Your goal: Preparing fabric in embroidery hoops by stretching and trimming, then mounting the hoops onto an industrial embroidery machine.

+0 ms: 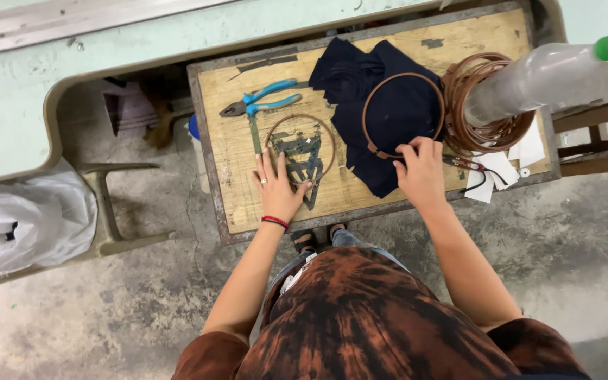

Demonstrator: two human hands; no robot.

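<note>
While left hand (279,184) rests open beside bare ring (301,149), right hand (421,169) pinches hoop (401,112) over dark cloth (367,91).

1. The left hand (276,188) lay flat on the wooden table (230,151), touching the lower edge of a bare brown ring (300,149).
2. The right hand (420,169) pressed a second brown ring (402,112) lying on dark blue cloth (350,70).
3. Blue-handled pliers (262,100) lay just beyond the bare ring.
4. A coil of brown rings (490,95) sat beside the cloth.
</note>
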